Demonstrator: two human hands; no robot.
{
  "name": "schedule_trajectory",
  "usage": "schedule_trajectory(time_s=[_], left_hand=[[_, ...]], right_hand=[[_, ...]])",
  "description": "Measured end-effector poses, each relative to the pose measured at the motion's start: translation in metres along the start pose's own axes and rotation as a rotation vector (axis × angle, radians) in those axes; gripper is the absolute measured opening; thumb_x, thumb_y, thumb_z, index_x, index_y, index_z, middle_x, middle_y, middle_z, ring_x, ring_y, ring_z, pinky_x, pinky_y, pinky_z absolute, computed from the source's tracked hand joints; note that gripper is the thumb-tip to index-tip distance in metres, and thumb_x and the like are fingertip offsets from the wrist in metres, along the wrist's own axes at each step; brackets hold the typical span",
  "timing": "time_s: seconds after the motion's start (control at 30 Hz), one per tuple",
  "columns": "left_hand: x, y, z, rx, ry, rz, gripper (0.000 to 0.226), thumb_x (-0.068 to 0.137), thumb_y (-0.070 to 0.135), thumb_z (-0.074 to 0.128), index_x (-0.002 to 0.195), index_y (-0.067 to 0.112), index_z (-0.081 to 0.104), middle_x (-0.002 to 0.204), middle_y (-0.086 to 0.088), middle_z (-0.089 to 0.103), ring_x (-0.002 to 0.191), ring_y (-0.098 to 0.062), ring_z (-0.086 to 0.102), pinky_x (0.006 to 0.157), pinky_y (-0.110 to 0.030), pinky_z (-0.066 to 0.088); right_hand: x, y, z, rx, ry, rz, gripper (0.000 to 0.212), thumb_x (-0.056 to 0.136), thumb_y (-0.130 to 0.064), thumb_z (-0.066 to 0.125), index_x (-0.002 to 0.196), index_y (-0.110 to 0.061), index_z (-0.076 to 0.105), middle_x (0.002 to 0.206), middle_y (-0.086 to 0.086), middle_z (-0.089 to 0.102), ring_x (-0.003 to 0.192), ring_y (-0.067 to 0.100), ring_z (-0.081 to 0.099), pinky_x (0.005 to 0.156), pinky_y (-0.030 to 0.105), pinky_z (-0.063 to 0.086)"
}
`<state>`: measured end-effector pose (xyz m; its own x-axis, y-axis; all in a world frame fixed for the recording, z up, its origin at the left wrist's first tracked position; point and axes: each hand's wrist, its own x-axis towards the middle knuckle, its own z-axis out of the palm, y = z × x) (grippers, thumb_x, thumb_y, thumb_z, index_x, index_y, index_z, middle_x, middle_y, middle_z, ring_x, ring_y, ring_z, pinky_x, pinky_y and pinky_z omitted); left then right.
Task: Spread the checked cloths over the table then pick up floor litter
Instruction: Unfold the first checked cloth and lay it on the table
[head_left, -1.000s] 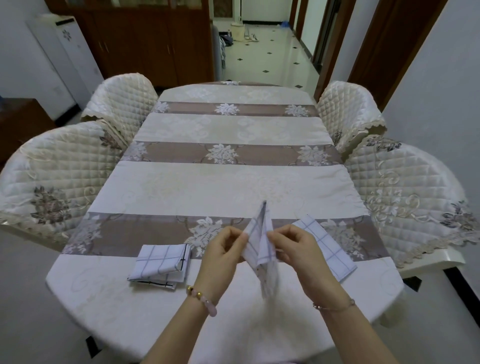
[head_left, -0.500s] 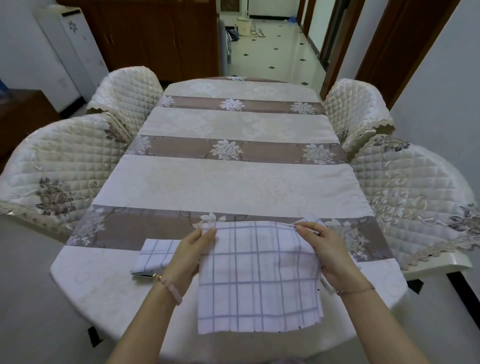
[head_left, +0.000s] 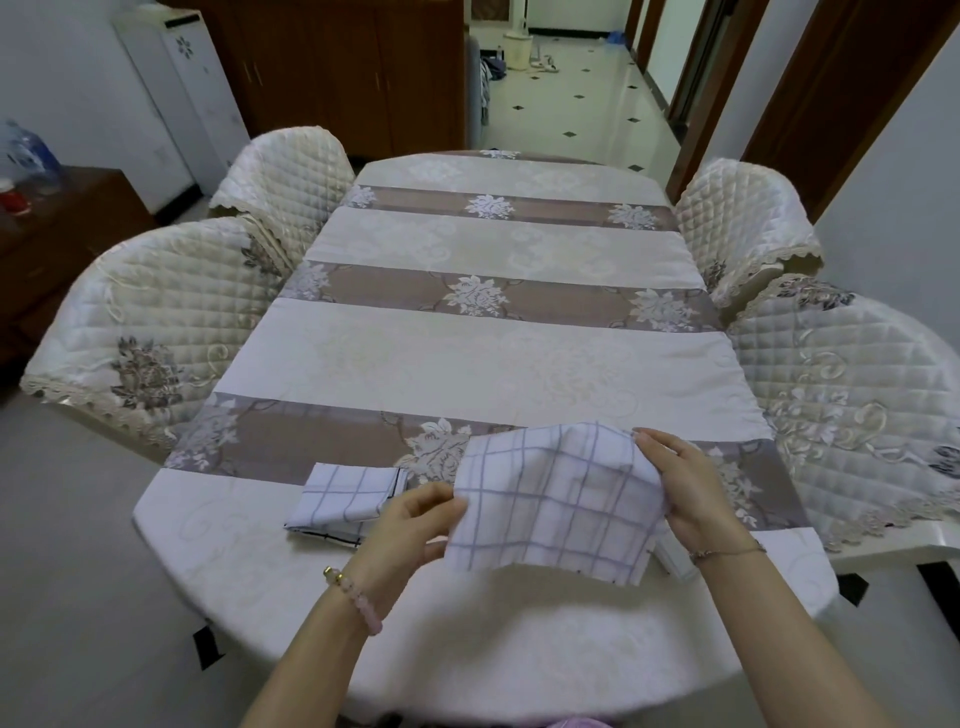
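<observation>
I hold a white checked cloth (head_left: 558, 499) with purple lines, opened out and sagging just above the near end of the table (head_left: 467, 364). My left hand (head_left: 410, 530) pinches its left edge. Its right upper corner is gripped by my right hand (head_left: 685, 488). A second checked cloth (head_left: 345, 496) lies folded on the table to the left of my left hand. The edge of a third cloth (head_left: 675, 558) peeks out under my right wrist, mostly hidden.
Quilted cream chairs flank the table: two on the left (head_left: 150, 332) (head_left: 285, 176) and two on the right (head_left: 852, 395) (head_left: 743, 223). A dark wooden cabinet (head_left: 332, 67) and white appliance (head_left: 176, 98) stand behind. A tiled corridor (head_left: 571, 104) leads away. No litter shows on the visible floor.
The cloth went from a narrow folded strip between my hands to a spread square, and it has now moved forward over the table and sagged in the middle.
</observation>
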<state>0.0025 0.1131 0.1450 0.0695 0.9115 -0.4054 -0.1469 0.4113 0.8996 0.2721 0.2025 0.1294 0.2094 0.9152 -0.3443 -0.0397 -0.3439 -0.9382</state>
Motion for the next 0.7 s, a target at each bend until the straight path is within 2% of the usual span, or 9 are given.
schedule_trajectory(time_s=[0.1,0.17,0.27,0.33,0.4,0.47,0.57,0.63,0.7], left_hand=[[0.002,0.009,0.005,-0.066,0.087,0.065,0.014,0.089,0.009,0.058,0.079,0.013,0.067,0.077,0.003,0.064,0.073,-0.009,0.058,0.060,-0.021,0.051],[0.005,0.016,0.012,-0.071,0.133,0.105,0.012,0.087,0.008,0.060,0.078,0.010,0.067,0.076,0.002,0.063,0.071,-0.009,0.058,0.063,-0.024,0.052],[0.010,0.027,0.026,-0.041,0.166,0.159,0.008,0.085,0.006,0.063,0.082,-0.001,0.067,0.072,0.000,0.063,0.066,-0.009,0.059,0.064,-0.027,0.053],[0.012,0.034,0.037,-0.027,0.169,0.186,0.008,0.082,0.007,0.066,0.076,0.002,0.066,0.063,0.004,0.062,0.059,-0.005,0.058,0.060,-0.026,0.052],[0.014,0.038,0.046,-0.022,0.171,0.202,0.016,0.080,0.011,0.069,0.066,0.011,0.062,0.054,0.007,0.056,0.050,-0.003,0.054,0.051,-0.022,0.047],[0.015,0.042,0.052,-0.027,0.190,0.198,0.022,0.078,0.016,0.072,0.061,0.014,0.058,0.054,0.004,0.052,0.050,-0.008,0.051,0.050,-0.024,0.044],[0.015,0.047,0.059,-0.070,0.227,0.181,0.017,0.079,0.018,0.071,0.069,0.008,0.062,0.059,0.001,0.059,0.055,-0.012,0.058,0.050,-0.026,0.048],[0.016,0.049,0.062,-0.078,0.231,0.171,0.021,0.083,0.024,0.068,0.079,0.003,0.067,0.070,-0.006,0.065,0.066,-0.018,0.063,0.060,-0.035,0.054],[0.016,0.049,0.061,-0.049,0.198,0.165,0.018,0.087,0.024,0.063,0.083,0.008,0.071,0.080,-0.010,0.069,0.075,-0.022,0.066,0.066,-0.037,0.054]], right_hand=[[-0.010,-0.006,0.002,-0.260,0.068,-0.115,0.032,0.090,-0.017,0.058,0.121,-0.011,0.054,0.118,0.006,0.056,0.107,0.022,0.055,0.087,0.033,0.045],[-0.028,-0.016,0.008,-0.395,0.065,-0.284,0.033,0.090,-0.015,0.059,0.122,-0.014,0.053,0.116,0.000,0.055,0.108,0.016,0.052,0.091,0.028,0.043],[-0.065,-0.030,0.032,-0.293,-0.152,-0.351,0.019,0.088,-0.014,0.062,0.104,-0.022,0.063,0.108,-0.007,0.065,0.098,0.008,0.061,0.082,0.016,0.050],[-0.087,-0.033,0.049,-0.197,-0.326,-0.312,0.019,0.085,-0.015,0.066,0.102,-0.024,0.066,0.104,-0.006,0.070,0.096,0.005,0.065,0.086,0.023,0.053],[-0.102,-0.032,0.062,-0.163,-0.423,-0.274,0.025,0.083,-0.017,0.069,0.106,-0.025,0.065,0.107,-0.005,0.070,0.098,0.008,0.067,0.088,0.034,0.055],[-0.109,-0.031,0.069,-0.168,-0.449,-0.260,0.036,0.079,-0.017,0.072,0.112,-0.029,0.062,0.111,-0.010,0.068,0.101,0.008,0.065,0.089,0.036,0.055],[-0.113,-0.030,0.070,-0.183,-0.453,-0.273,0.050,0.074,-0.024,0.077,0.117,-0.037,0.057,0.115,-0.019,0.065,0.108,0.003,0.061,0.092,0.033,0.053],[-0.113,-0.030,0.069,-0.184,-0.461,-0.278,0.053,0.072,-0.026,0.078,0.119,-0.039,0.056,0.115,-0.022,0.064,0.109,0.002,0.060,0.094,0.033,0.051],[-0.112,-0.029,0.069,-0.169,-0.442,-0.272,0.052,0.073,-0.023,0.078,0.119,-0.037,0.057,0.114,-0.020,0.066,0.108,0.002,0.061,0.093,0.031,0.052]])
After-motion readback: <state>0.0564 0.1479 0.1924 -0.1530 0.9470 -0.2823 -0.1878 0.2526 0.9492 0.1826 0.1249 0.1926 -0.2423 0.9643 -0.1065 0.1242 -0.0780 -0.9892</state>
